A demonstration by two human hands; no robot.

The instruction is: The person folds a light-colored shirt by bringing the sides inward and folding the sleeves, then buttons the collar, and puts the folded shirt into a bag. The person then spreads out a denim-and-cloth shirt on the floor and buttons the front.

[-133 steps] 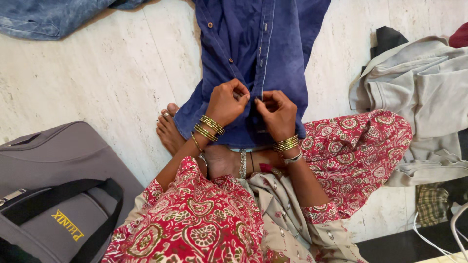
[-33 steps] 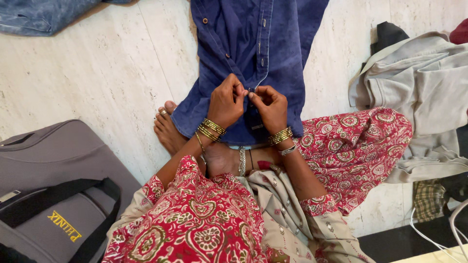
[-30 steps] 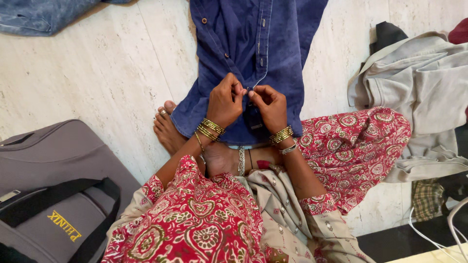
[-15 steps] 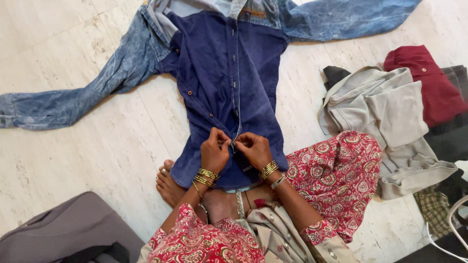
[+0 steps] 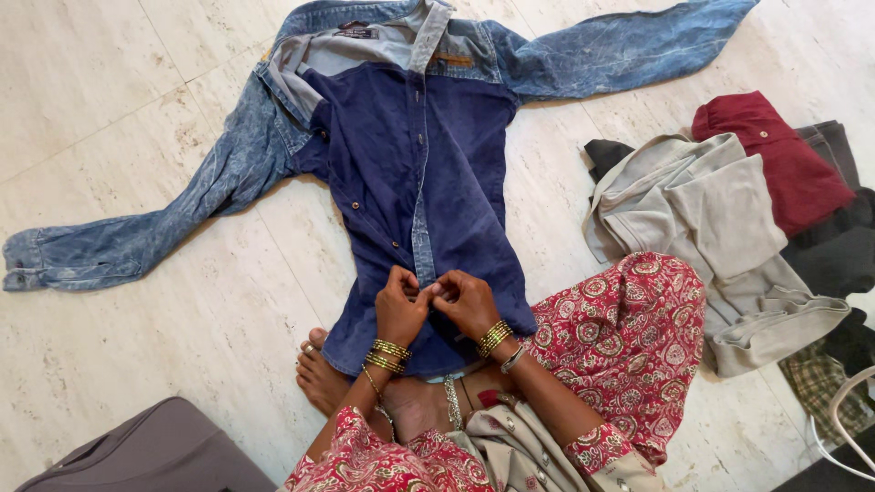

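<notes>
Both hands (image 5: 433, 305) moved lower, pinching shirt (image 5: 428, 182) placket.

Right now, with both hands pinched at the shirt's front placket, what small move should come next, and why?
Probably finish this button, then shift both hands up the placket. The left hand and right hand meet fingertip to fingertip low on the blue denim shirt spread on the floor, and brown buttons above still sit loose on the open edge.
</notes>
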